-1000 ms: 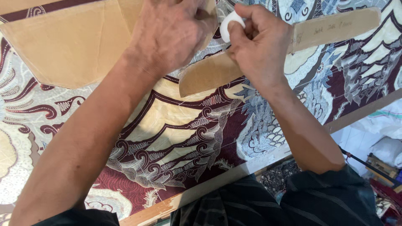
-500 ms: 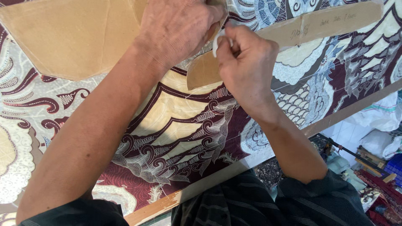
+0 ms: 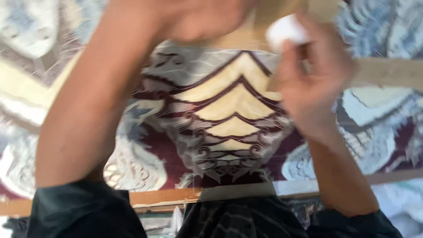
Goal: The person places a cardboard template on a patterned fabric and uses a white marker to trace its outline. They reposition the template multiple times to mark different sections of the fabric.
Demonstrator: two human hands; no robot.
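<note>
The view is blurred by motion. My right hand [image 3: 313, 83] is at the upper right, fingers closed on a small white piece of chalk [image 3: 284, 28] held at the edge of a tan paper pattern piece [image 3: 387, 72]. My left hand [image 3: 198, 17] is at the top centre, partly cut off by the frame edge, pressing flat on tan paper there. Both hands rest over a patterned fabric [image 3: 224, 123] in maroon, cream and grey-blue, spread on a table.
The wooden table edge [image 3: 167, 196] runs along the bottom, just in front of my dark striped shirt. Pale cloth lies beyond the edge at the lower right [image 3: 403, 205].
The view has swung sharply and closer to the fabric, so the table edge now lies level. My hands stay near the top, right hand still gripping the chalk at the pattern edge.
</note>
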